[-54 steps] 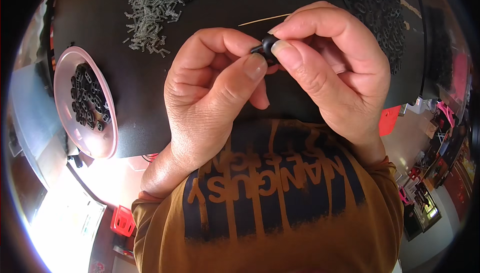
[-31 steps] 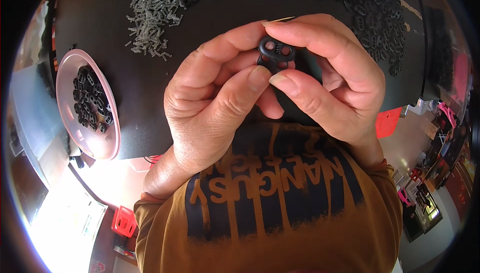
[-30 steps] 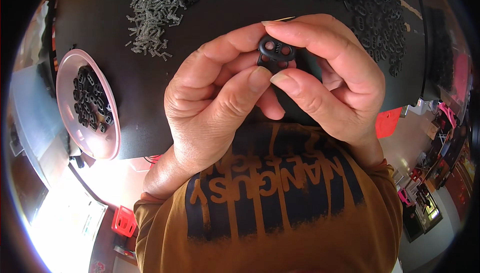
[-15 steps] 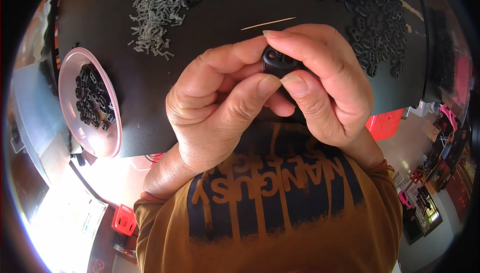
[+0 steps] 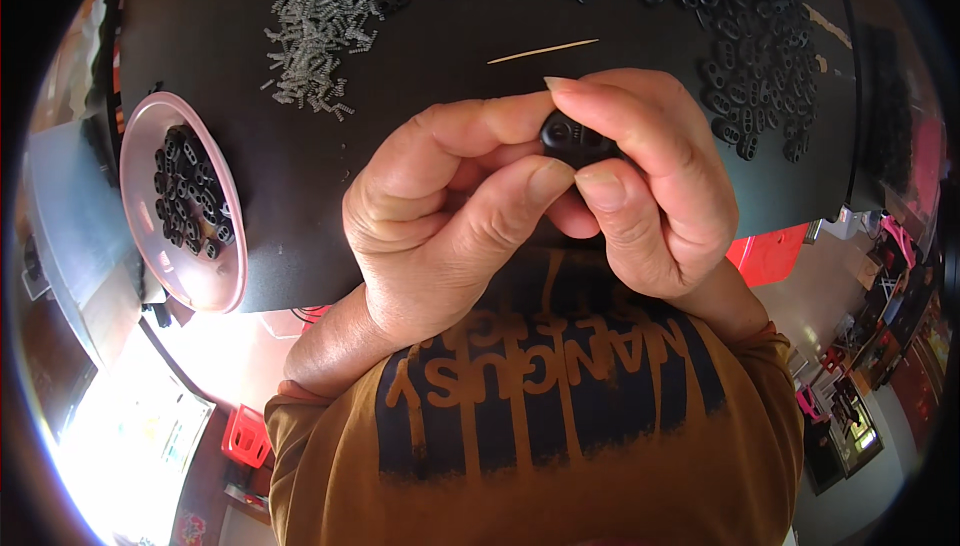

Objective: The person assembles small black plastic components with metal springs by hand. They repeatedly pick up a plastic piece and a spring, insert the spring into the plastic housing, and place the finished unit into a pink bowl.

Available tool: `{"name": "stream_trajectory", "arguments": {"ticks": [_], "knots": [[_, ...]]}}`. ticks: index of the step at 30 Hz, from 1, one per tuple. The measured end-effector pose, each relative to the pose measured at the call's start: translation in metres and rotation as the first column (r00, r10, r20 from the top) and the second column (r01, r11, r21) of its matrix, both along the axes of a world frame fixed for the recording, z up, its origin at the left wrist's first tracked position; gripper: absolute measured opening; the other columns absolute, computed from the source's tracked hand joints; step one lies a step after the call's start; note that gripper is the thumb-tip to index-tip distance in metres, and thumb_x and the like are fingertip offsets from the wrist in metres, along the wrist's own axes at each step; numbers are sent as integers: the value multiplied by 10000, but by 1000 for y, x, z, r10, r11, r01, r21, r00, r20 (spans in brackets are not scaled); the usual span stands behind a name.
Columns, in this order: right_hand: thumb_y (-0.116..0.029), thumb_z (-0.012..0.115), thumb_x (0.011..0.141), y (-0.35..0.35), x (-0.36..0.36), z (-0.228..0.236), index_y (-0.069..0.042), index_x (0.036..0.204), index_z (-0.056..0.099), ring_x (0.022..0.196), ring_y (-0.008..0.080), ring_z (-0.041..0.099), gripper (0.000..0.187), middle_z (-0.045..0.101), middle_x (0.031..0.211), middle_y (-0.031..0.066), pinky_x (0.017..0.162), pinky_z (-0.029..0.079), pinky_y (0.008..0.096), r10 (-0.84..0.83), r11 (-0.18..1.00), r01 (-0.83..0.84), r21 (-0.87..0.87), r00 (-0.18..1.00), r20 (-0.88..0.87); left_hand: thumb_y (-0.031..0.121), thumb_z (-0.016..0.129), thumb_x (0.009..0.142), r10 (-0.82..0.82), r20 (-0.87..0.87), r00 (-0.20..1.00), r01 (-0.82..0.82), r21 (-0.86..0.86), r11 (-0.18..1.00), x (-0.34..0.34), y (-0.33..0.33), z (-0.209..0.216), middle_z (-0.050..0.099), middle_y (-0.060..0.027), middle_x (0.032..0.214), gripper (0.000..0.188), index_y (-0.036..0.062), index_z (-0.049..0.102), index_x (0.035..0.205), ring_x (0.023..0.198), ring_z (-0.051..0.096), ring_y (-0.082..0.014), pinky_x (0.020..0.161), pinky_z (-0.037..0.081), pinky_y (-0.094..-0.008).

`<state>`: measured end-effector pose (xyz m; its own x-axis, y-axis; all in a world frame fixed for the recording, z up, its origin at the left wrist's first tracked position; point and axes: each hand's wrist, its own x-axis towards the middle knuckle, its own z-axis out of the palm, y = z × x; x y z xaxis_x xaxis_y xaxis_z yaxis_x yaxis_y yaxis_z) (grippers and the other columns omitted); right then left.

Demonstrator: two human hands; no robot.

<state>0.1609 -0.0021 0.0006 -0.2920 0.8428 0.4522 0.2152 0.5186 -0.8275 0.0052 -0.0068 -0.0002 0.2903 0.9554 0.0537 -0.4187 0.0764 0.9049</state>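
Note:
Between both hands, above the near part of the dark table, is a small black plastic cord lock (image 5: 576, 140) with rounded ends. My left hand (image 5: 430, 211) pinches its left side between thumb and forefinger. From the other side my right hand (image 5: 665, 181) grips it the same way, the two thumb tips almost meeting below it. The fingers cover much of the piece, so its underside is hidden. Just beyond the hands lies a thin wooden toothpick (image 5: 543, 51).
Small metal springs (image 5: 320, 31) are heaped at the far left. Loose black plastic parts (image 5: 755, 76) spread along the far edge and right side. A pinkish translucent bowl (image 5: 238, 256) with black cord locks stands at the left edge of the table (image 5: 290, 206). Red plastic (image 5: 768, 251) shows at right.
Both hands have shifted slightly right and toward me with the cord lock. It has tilted a little, and the hole that showed at its left end looks darker now.

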Motion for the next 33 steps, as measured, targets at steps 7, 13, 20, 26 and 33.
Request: {"name": "stream_trajectory", "arguments": {"ticks": [7, 13, 20, 26, 33], "knots": [[-29, 512, 841, 0, -2, -3, 52, 1080, 531, 711, 144, 542, 254, 554, 943, 141, 587, 447, 230, -17, 998, 18, 61, 1000, -14, -74, 462, 828, -16, -26, 1000, 15, -37, 999, -1, -1, 1, 586, -115, 864, 221, 2, 490, 1034, 636, 596, -148, 589, 513, -240], [11, 544, 806, -2, -13, 2, 40, 1076, 545, 725, 165, 570, 271, 564, 939, 137, 574, 468, 239, 5, 995, -9, 99, 999, 37, -76, 484, 813, -13, -150, 989, -14, -175, 985, -15, -5, 12, 586, -109, 848, 201, 6, 492, 996, 647, 596, -143, 578, 508, -235], [14, 597, 748, -13, -15, -2, 24, 1034, 563, 667, 196, 595, 288, 604, 801, 101, 565, 478, 277, 125, 992, -127, -30, 991, -55, -43, 515, 792, 678, -511, 528, -599, 343, 724, -88, -19, 25, 599, -124, 842, 213, -28, 531, 1004, 684, 598, -144, 626, 501, -240], [39, 593, 718, -23, -6, -12, 15, 969, 572, 620, 204, 583, 253, 592, 715, 82, 552, 470, 291, 164, 980, -168, -110, 985, -47, -25, 547, 769, 847, -531, 15, -549, 704, 451, -109, -5, 30, 566, -92, 965, 265, -18, 547, 1033, 874, 536, -144, 749, 435, -236], [9, 587, 733, -25, -6, -16, -4, 922, 580, 613, 210, 579, 190, 592, 708, 72, 554, 465, 309, 111, 983, -118, -142, 992, -54, 19, 606, 701, 622, -766, 164, 320, 638, 701, -39, 29, 30, 536, -119, 1086, 315, 46, 580, 1013, 1019, 496, -284, 896, 350, -382]]}}
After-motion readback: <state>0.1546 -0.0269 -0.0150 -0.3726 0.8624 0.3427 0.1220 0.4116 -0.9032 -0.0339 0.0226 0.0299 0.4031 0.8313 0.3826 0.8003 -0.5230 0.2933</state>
